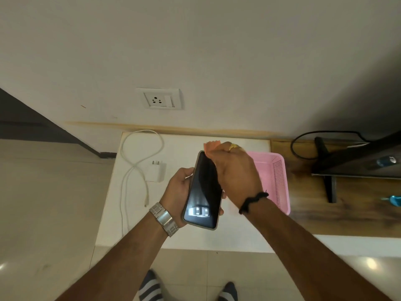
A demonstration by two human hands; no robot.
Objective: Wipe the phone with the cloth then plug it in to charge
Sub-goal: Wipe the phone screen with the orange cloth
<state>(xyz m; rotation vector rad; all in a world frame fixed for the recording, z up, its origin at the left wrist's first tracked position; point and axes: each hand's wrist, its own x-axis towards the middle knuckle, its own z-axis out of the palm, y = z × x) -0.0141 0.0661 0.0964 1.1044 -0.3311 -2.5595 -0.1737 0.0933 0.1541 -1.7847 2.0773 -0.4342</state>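
My left hand grips a black phone by its edge, screen up and dark, above a white table. My right hand presses a small orange cloth against the phone's upper right part; most of the cloth is hidden under the hand. A white charger plug lies on the table to the left, with its white cable looping beside it. A white wall socket sits on the wall above the table.
A pink plastic basket stands on the table right of my hands. Further right is a wooden surface with a black screen on a stand and a black cord. Tiled floor lies to the left.
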